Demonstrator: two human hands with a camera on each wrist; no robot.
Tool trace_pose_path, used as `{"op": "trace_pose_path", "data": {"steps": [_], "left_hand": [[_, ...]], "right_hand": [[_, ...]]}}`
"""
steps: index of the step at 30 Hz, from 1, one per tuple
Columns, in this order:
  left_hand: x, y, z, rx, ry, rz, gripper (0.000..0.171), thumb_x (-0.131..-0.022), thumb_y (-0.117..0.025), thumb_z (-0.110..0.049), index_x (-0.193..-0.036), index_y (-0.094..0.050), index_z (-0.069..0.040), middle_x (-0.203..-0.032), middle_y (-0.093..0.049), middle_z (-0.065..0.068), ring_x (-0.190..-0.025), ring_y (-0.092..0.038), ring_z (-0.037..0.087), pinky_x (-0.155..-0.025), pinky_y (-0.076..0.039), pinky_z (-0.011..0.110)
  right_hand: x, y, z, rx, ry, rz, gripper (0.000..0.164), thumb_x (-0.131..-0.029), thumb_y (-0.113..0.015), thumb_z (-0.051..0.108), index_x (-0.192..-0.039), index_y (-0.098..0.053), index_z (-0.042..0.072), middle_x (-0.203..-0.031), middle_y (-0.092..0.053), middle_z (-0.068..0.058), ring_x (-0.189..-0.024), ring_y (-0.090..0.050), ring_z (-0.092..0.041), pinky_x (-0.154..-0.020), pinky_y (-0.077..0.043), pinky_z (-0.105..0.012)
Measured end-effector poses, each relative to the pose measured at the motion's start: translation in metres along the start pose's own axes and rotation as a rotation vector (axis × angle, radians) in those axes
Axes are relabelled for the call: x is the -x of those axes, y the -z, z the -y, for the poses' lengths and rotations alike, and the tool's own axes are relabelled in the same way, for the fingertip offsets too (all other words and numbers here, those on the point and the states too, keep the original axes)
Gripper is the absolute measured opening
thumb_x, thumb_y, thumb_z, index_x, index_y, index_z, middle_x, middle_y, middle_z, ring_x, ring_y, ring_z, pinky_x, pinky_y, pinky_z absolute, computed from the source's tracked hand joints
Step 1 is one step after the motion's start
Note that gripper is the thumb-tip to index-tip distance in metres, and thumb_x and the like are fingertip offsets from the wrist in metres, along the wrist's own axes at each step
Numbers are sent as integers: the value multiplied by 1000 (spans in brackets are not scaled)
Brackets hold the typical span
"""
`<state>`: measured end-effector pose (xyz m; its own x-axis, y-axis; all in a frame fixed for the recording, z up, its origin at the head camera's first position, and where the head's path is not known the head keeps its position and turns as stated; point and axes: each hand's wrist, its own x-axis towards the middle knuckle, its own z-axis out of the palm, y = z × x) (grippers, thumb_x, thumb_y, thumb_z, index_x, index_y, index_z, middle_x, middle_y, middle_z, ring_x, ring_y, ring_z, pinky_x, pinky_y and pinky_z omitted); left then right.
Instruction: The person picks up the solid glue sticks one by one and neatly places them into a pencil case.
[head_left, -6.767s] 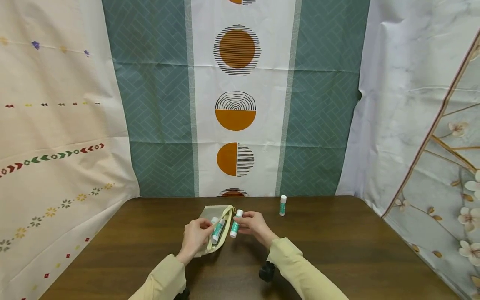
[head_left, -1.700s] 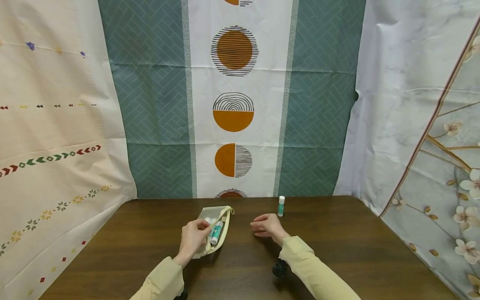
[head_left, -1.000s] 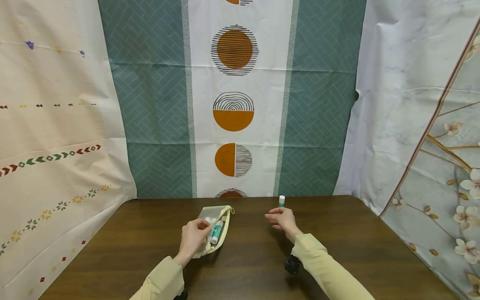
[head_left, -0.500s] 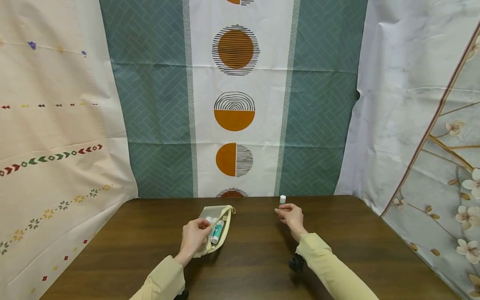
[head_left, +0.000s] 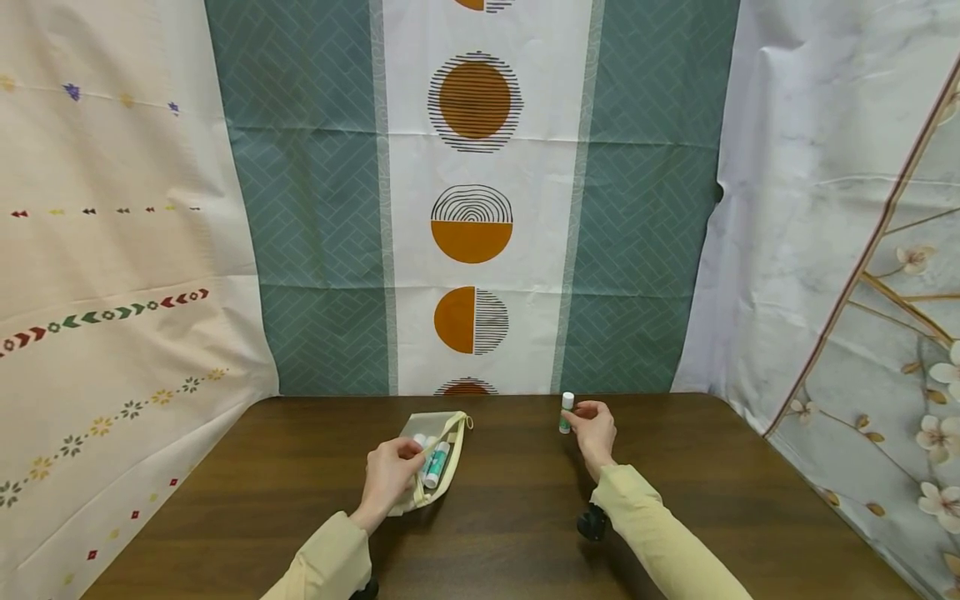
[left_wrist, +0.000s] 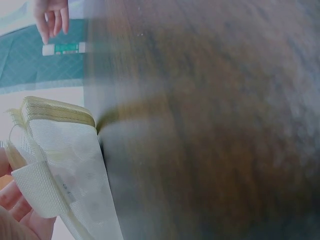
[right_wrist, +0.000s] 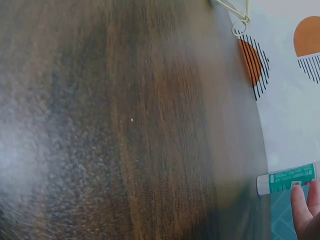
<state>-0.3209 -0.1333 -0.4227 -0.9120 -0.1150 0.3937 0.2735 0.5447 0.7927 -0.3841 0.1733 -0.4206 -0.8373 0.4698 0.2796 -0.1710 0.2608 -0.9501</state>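
My left hand (head_left: 392, 477) pinches the edge of a cream mesh pouch (head_left: 448, 481) lying on the table, its mouth gaping. White-and-green glue sticks (head_left: 437, 465) show inside it. In the left wrist view, my left hand (left_wrist: 20, 220) holds the pouch (left_wrist: 75, 165) by its fabric band. Another glue stick (head_left: 567, 402) stands upright near the table's back edge, with my right hand (head_left: 595, 432) just right of it. The right wrist view shows straight fingertips (right_wrist: 299, 197) against the label of that glue stick (right_wrist: 285, 179). No finger visibly wraps round it.
The brown wooden table (head_left: 480, 550) ends at a hanging patterned cloth (head_left: 480, 275) behind. A cream-coloured cloth (head_left: 142, 350) hangs at the left and a floral cloth (head_left: 892, 375) at the right. A pull ring (head_left: 468, 422) sits at the pouch's far corner.
The glue stick earlier in my right hand is no longer there, and the hand has moved right to the standing one. My left hand has kept hold of the pouch.
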Motion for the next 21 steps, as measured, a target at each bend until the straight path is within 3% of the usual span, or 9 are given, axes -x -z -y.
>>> {"op": "trace_pose_path", "data": {"steps": [7, 21], "left_hand": [[1, 0, -1, -8, 4, 6, 9, -76, -68, -10, -76, -65, -2, -66, -58, -1, -58, -50, 13, -41, -43, 26], [1, 1, -2, 2, 21, 10, 10, -76, -68, -10, -76, -65, -1, -66, -58, -1, -56, -50, 13, -41, -44, 26]], "right_hand": [[-3, -4, -5, 5, 38, -16, 39, -72, -74, 1, -103, -50, -5, -99, -53, -22, -89, -54, -33, -75, -43, -42], [-11, -10, -11, -43, 61, 8, 47, -71, -73, -2, -109, -45, -6, -105, -47, -22, -93, -49, -37, -80, -39, -44]]}}
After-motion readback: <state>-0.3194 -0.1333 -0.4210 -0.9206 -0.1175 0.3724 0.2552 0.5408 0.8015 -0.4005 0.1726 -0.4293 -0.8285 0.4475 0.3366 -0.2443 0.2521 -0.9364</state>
